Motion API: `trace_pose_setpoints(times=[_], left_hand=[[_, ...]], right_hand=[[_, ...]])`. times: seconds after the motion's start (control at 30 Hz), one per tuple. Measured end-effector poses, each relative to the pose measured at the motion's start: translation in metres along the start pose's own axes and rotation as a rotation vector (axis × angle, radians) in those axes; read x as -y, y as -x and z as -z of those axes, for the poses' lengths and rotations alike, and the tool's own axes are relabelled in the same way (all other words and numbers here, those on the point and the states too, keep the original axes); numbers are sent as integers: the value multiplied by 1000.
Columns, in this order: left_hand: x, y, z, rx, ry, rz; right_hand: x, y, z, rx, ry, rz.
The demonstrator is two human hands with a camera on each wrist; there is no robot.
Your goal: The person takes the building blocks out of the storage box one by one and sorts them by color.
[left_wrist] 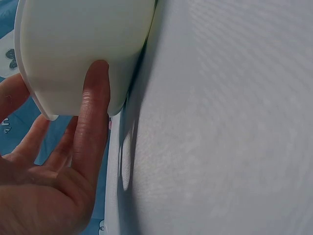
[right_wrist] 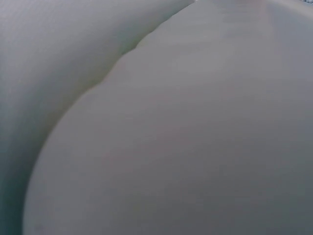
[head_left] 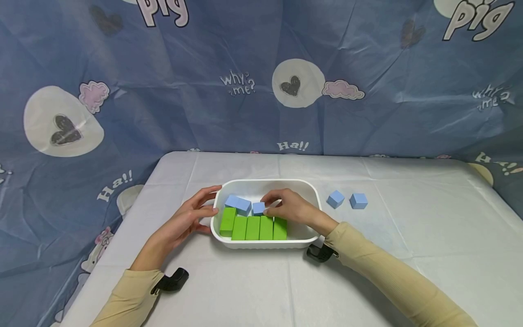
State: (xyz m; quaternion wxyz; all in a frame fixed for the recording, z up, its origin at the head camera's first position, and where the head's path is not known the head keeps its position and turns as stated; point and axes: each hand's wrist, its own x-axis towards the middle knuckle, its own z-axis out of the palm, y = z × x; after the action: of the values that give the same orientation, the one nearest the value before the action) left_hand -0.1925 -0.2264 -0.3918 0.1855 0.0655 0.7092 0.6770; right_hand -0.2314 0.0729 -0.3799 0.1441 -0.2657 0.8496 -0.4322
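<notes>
A white plastic tub (head_left: 267, 244) sits on the table with green blocks (head_left: 253, 228) lined up along its near side. Two blue blocks (head_left: 239, 204) touch each other in its far left part. My right hand (head_left: 292, 206) reaches inside and pinches another blue block (head_left: 258, 209) between thumb and fingers, just behind the green row. At the tub's left end, my left hand (head_left: 185, 218) touches the rim and outer wall with extended fingers. In the left wrist view, a finger (left_wrist: 95, 107) lies against the tub wall (left_wrist: 73, 44). Only the tub's pale outer wall (right_wrist: 171, 122) fills the right wrist view.
Two loose blue cubes, a nearer-in one (head_left: 335, 199) and one farther right (head_left: 358, 201), lie on the white tablecloth (head_left: 408, 227) right of the tub. A blue printed curtain (head_left: 229, 118) hangs behind the table. Black wrist cameras (head_left: 173, 280) sit under both sleeves.
</notes>
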Motion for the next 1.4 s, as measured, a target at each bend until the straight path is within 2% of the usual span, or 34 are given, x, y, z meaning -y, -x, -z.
trace_pose_setpoints(times=[0.87,1.03,1.3,1.4], left_hand=[[1,0,0,11,12,-9],[1,0,0,12,13,-8],[1,0,0,4,12,-4],[1,0,1,2,12,-3]], right_hand=[[-1,0,0,-55,3,-34],[-2,0,0,-83,-39,-25],[-1,1,1,-124,-203,32],[0,1,1,-140,-225,35]])
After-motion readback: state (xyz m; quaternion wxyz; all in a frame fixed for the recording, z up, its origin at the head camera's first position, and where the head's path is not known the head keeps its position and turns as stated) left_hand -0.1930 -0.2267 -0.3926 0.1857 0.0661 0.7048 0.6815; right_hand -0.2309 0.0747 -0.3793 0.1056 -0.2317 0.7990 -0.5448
